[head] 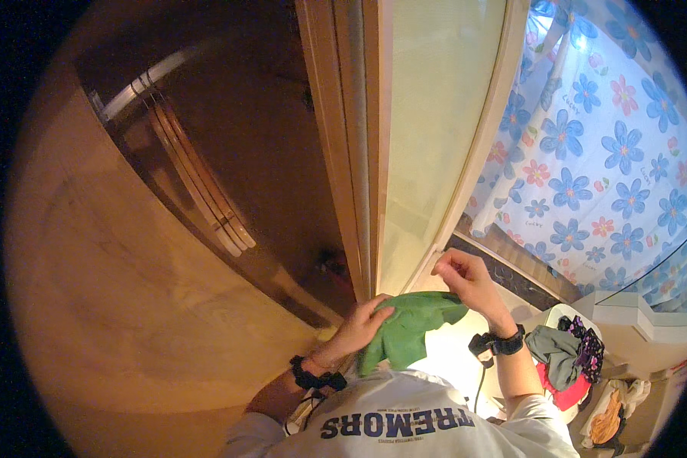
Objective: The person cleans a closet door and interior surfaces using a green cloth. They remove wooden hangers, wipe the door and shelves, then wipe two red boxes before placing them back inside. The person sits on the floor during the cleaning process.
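Note:
A green cloth [403,329], perhaps a garment, hangs in loose folds before my chest. My left hand [362,327] grips its left side, with the thumb lying over the fabric. At the cloth's upper right edge is my right hand [466,280], raised with thumb and fingers curled towards each other. Whether those fingers pinch anything is not visible. A black band [497,342] circles my right wrist, and a dark scrunchie-like band [315,375] my left.
Wooden clothes hangers [197,177] hang from a metal rail [149,80] inside an open wardrobe at left. A pale door panel [441,131] stands ahead. Flowered curtains [618,172] hang at right. Below them, a grey garment [555,355] lies piled with red and dark patterned clothes.

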